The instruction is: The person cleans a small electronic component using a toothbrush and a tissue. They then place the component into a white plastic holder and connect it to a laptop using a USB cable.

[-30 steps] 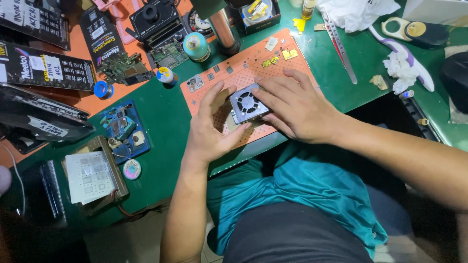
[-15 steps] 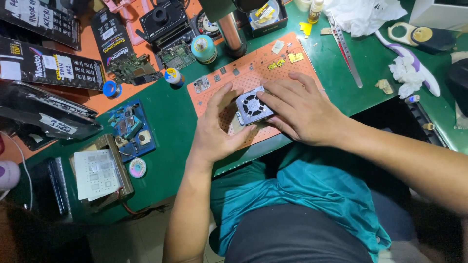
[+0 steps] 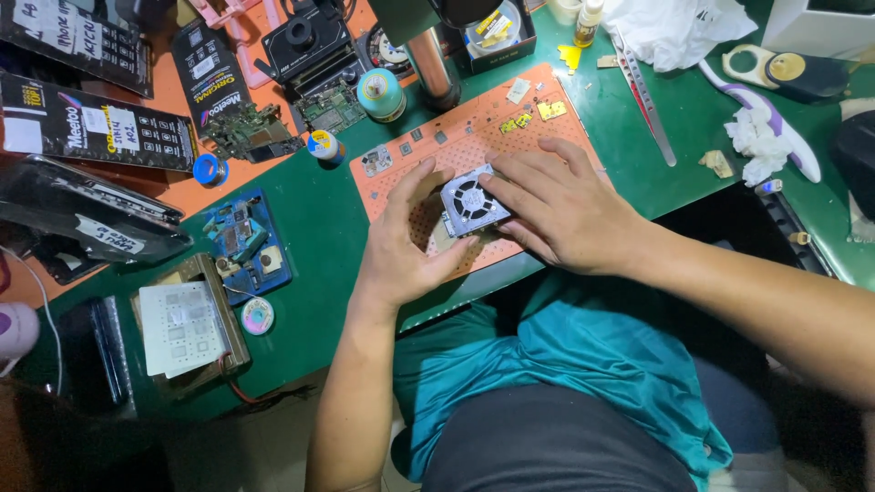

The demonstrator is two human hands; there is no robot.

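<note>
A small square silver fan unit (image 3: 472, 200) with a round grille rests on an orange perforated work mat (image 3: 474, 128). My left hand (image 3: 401, 246) cups its left side, thumb and fingers curled against it. My right hand (image 3: 556, 210) lies on its right side, fingertips pressing its edge. Both hands grip the unit together. Small gold and grey chips (image 3: 538, 111) lie scattered on the mat's far part.
A microscope post (image 3: 433, 64) and solder-wire spool (image 3: 381, 93) stand behind the mat. Circuit boards (image 3: 246, 132), a blue board holder (image 3: 244, 237), stencil block (image 3: 187, 328) and dark packages sit left. Tweezers (image 3: 643, 91), crumpled tissue (image 3: 752, 141) and a white-purple tool lie right.
The view has shifted slightly. Both hands stay on the fan unit, which has barely moved on the mat; my left fingers spread a little more upward.
</note>
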